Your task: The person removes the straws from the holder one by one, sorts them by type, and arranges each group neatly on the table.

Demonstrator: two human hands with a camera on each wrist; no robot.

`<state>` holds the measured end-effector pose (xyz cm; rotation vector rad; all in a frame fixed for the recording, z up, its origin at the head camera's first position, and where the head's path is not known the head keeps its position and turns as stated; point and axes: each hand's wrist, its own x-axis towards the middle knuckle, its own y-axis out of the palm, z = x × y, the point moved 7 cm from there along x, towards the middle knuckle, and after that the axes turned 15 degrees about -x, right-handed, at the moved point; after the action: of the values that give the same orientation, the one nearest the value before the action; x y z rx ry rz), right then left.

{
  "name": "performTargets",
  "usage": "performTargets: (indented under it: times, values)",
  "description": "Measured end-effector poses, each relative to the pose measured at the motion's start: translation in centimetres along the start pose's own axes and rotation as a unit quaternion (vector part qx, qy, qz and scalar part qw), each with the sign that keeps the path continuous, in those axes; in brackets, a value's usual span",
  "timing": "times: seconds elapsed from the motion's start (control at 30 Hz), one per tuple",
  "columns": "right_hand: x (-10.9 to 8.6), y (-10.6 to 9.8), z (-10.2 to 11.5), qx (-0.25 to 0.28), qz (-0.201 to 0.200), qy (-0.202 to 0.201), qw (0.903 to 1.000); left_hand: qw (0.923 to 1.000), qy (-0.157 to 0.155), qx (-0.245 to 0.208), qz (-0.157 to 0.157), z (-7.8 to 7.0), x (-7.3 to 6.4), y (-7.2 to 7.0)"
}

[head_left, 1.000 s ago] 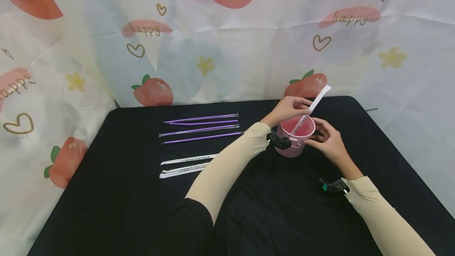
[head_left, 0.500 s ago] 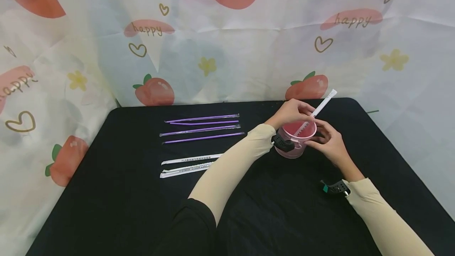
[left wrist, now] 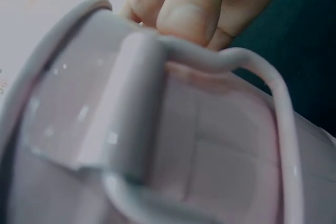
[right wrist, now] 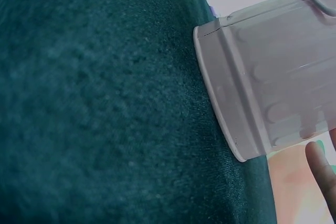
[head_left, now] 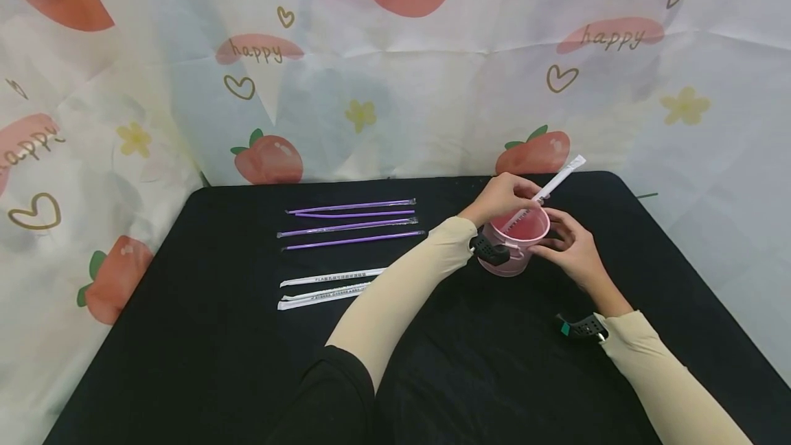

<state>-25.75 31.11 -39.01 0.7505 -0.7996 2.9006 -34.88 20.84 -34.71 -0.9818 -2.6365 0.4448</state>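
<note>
A pink bucket [head_left: 503, 267] stands upright on the black table. My left hand [head_left: 503, 195] is over its rim and pinches a straw in a white paper wrapper [head_left: 561, 178]. The straw slants, its lower end inside the bucket and its upper end sticking out to the right. My right hand [head_left: 570, 242] grips the bucket's right side, thumb at the front. Close up in the left wrist view are the bucket's wire handle [left wrist: 286, 124] and a thumb [left wrist: 191, 17] pressing beside it. The right wrist view has the bucket's lower wall [right wrist: 283, 72] and a fingertip [right wrist: 318, 161] near it.
Several purple straws [head_left: 349, 226] lie in a group at the back left of the table. In front of them lie several white paper-wrapped straws [head_left: 327, 277], partly covered by my left forearm. A printed cloth [head_left: 420, 88] hangs behind the table.
My left hand has come down slightly with the wrapped straw, which now leans more, its upper end lower and further right. The right hand keeps its hold on the bucket.
</note>
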Motion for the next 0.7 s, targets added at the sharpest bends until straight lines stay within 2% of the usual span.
performTargets:
  times: [0.1,0.33,0.47,0.7]
  values:
    - [0.0,0.0,0.0,-0.008,-0.001,0.002,1.0000,0.9999,-0.005,-0.005,-0.014,0.1,-0.1,-0.2]
    - [-0.1,0.1,0.0,0.004,0.001,0.001,1.0000,0.9987,0.012,-0.039,-0.031,0.2,-0.3,-0.8]
    - [0.0,0.1,-0.1,-0.001,0.000,0.002,1.0000,0.9980,0.020,-0.046,-0.038,-0.2,-0.2,-1.2]
    - [0.0,-0.1,-0.2,-0.005,-0.002,-0.002,1.0000,0.9941,0.017,-0.097,-0.044,-1.1,0.1,-2.1]
